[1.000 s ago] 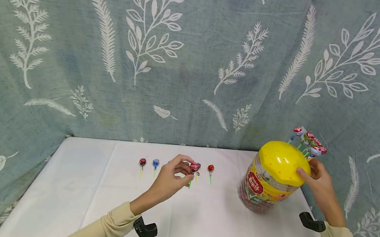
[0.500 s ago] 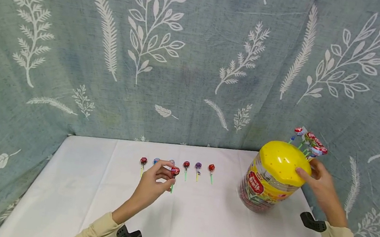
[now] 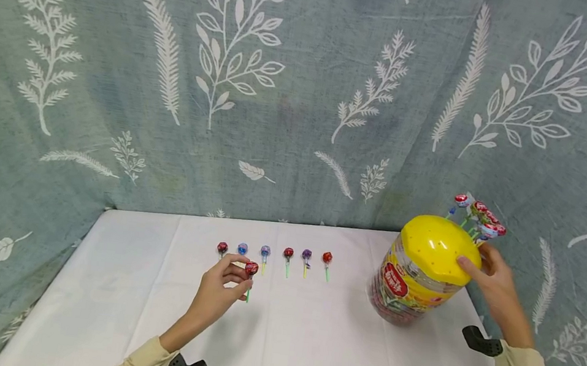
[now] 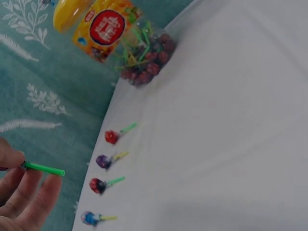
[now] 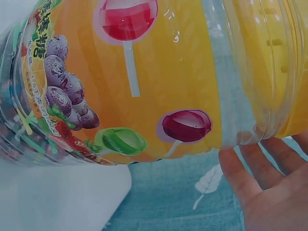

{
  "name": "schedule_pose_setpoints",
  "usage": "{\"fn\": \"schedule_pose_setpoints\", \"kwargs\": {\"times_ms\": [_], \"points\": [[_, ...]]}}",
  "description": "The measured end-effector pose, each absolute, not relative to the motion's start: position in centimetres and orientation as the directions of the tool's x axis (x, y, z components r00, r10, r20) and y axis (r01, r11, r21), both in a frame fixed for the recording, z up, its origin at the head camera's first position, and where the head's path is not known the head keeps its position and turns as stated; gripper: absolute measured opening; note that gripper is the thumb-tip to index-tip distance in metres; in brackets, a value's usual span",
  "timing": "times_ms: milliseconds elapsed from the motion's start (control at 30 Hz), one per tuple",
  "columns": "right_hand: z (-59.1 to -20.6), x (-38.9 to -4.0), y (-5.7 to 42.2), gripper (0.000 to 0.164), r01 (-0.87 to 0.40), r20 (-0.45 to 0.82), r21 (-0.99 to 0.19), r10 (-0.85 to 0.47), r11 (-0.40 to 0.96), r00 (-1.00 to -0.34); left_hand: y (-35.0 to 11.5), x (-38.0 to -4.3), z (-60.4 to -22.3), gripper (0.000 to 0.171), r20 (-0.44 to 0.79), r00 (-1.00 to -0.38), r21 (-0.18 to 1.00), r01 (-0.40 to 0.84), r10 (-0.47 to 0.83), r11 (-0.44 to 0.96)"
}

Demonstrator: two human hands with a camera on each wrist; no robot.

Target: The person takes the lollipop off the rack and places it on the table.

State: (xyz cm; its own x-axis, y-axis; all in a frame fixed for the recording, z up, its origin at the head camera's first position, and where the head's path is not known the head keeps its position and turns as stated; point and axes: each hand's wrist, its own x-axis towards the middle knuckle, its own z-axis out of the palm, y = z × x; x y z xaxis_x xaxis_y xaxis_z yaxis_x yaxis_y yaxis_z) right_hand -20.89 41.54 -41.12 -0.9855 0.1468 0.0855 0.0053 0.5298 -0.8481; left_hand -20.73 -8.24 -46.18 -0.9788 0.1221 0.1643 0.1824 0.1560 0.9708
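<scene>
In the head view my left hand (image 3: pixel 217 289) pinches a lollipop (image 3: pixel 251 268) by its green stick, red wrapped head up, above the table's left half. The left wrist view shows that stick (image 4: pixel 45 169) between thumb and fingers, its head hidden. My right hand (image 3: pixel 499 291) holds a big clear lollipop jar (image 3: pixel 403 287) at its yellow lid (image 3: pixel 433 243), thumb on top and fingers round the far side. In the right wrist view fingertips (image 5: pixel 231 161) touch the jar's neck. Several wrapped lollipops (image 3: pixel 484 215) stand upright in the lid. More lollipops show through the jar's lower wall.
Behind my left hand a row of lollipops lies along the white table's (image 3: pixel 317 341) back, among them a purple one (image 3: pixel 307 254) and a red one (image 3: pixel 327 258). The jar leans a little at the right edge. A leaf-patterned curtain (image 3: pixel 302 116) closes off the back and sides.
My left hand has moved left and toward me with its lollipop, off the row's right part, so lollipops it covered now show. My right hand and the jar have stayed in place.
</scene>
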Motion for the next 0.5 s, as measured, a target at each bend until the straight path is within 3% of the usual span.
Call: {"fn": "schedule_pose_setpoints", "kwargs": {"times_ms": [233, 500], "points": [[-41.1, -20.6, 41.2, 0.077, 0.008, 0.078, -0.868, 0.153, 0.496, -0.985, -10.5, -21.9, -50.0, 0.039, 0.097, -0.994, 0.976, 0.105, 0.051, 0.193], [-41.5, -20.8, 41.5, 0.075, 0.005, 0.092, -0.863, 0.166, 0.505, -0.982, -12.2, -22.0, -51.2, 0.040, 0.023, -0.999, 0.960, 0.011, -0.038, 0.281]]}}
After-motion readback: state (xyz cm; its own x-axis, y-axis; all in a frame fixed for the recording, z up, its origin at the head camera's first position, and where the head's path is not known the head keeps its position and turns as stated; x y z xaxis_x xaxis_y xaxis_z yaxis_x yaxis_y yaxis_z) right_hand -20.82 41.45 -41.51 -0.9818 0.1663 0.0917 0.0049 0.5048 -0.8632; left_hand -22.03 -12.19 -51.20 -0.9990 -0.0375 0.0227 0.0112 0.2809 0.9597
